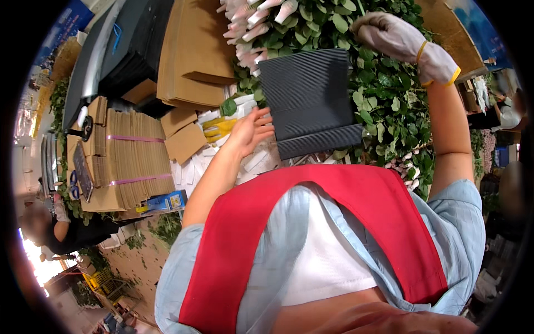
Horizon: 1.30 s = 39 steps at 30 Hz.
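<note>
Dark grey corrugated sheet [308, 100] lies over green leafy stems [384, 94]; my bare left hand [250, 131] touches its edge, fingers loosely spread, while my gloved right hand [392, 36] closes on foliage.

The dark corrugated sheet [309, 100] is hemmed by green foliage [384, 94] on its right and above, with white paper wrappers [194, 167] left.

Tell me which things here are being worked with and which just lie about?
In use:
left hand on the dark ribbed sheet
gloved right hand in the leafy stems

Lying about:
flat cardboard stacks
brown paper sheets
yellow glove
</note>
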Motion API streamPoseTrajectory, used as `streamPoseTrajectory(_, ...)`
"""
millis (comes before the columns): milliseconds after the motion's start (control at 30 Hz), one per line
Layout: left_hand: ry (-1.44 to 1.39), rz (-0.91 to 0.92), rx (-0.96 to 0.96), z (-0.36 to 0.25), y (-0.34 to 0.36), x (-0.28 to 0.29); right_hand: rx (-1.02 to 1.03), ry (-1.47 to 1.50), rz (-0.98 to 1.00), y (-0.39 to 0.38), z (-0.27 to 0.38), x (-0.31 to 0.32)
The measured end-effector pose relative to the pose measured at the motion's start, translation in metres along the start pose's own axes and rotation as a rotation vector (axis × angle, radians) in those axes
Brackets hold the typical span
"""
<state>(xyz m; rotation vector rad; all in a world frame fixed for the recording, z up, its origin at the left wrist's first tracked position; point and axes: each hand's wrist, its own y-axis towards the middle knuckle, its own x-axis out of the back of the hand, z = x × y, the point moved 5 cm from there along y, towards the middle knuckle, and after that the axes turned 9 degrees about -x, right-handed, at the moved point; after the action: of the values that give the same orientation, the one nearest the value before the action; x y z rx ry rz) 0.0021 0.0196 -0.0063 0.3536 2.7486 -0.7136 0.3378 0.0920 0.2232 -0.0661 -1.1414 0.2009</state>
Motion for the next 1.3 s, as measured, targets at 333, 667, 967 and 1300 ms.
streamPoseTrajectory(333, 0.875, 0.445, -1.062, 0.010, -0.064, -0.037, 0.210, -0.108, 0.707, -0.020, 0.089, -0.131)
streamPoseTrajectory(667, 0.609, 0.196, -0.857, -0.004, -0.008, -0.003, 0.276, -0.176, 0.413, -0.060, 0.069, -0.212)
streamPoseTrajectory(967, 1.153, 0.385, -0.848, 0.030, 0.017, -0.020, 0.582, -0.147, 0.291, 0.007, 0.067, -0.225)
streamPoseTrajectory(1300, 1.042, -0.852, -0.609, 0.085, -0.089, 0.110, 0.442, -0.493, 0.441, 0.010, 0.058, -0.274)
